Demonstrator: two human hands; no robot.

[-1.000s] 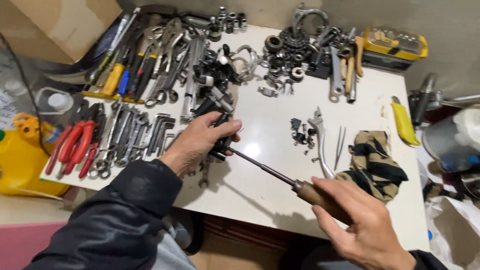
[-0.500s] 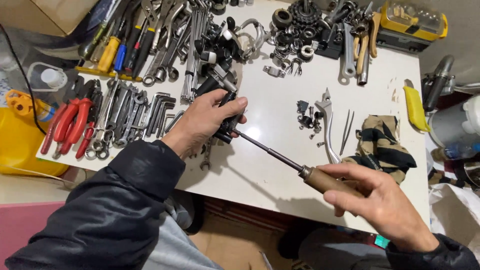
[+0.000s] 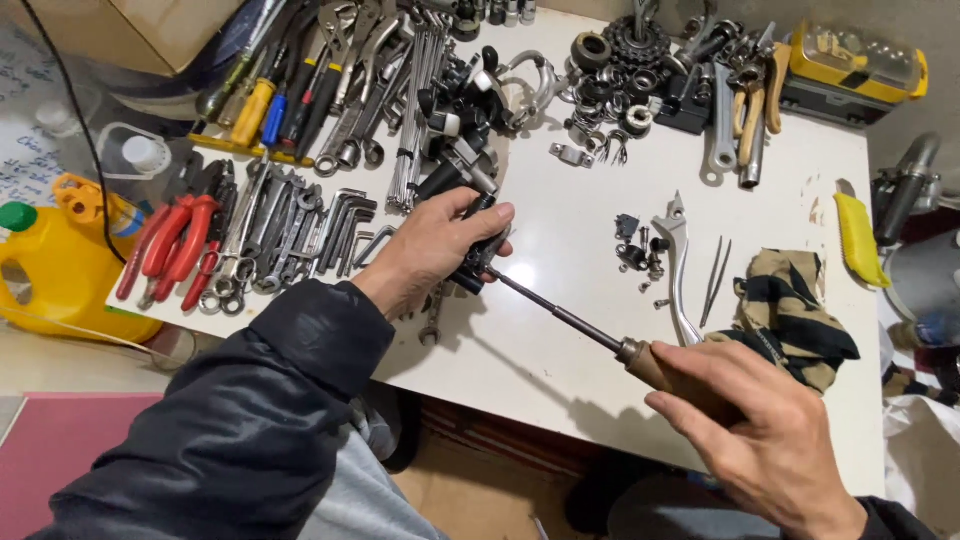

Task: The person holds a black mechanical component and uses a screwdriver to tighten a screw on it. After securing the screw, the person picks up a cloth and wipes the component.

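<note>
Gripping a small black metal part (image 3: 478, 255) in your left hand (image 3: 435, 250), you have the fingers curled tight around it just above the white tabletop (image 3: 560, 330), near its front edge. Your right hand (image 3: 760, 430) is closed around the brown wooden handle of a long-shafted screwdriver (image 3: 600, 335), whose dark steel shaft runs up and left until its tip meets the part. From the head view, the step in hand looks like driving or loosening a fastener in that part; I cannot tell which way you are turning. What comes next likely calls for keeping the shaft in line with the fastener and the left hand firm, so the tip does not slip out. Just beside your right hand lie a curved silver metal lever (image 3: 678, 265) and a crumpled tan-and-black striped rag (image 3: 790, 305), with a scatter of small dark screws (image 3: 635, 250) near the lever. Well apart to your left sit red-handled pliers (image 3: 175, 240) and a row of steel wrenches (image 3: 270, 230), with a yellow plastic jug (image 3: 55, 265) beyond the tabletop's edge.
</note>
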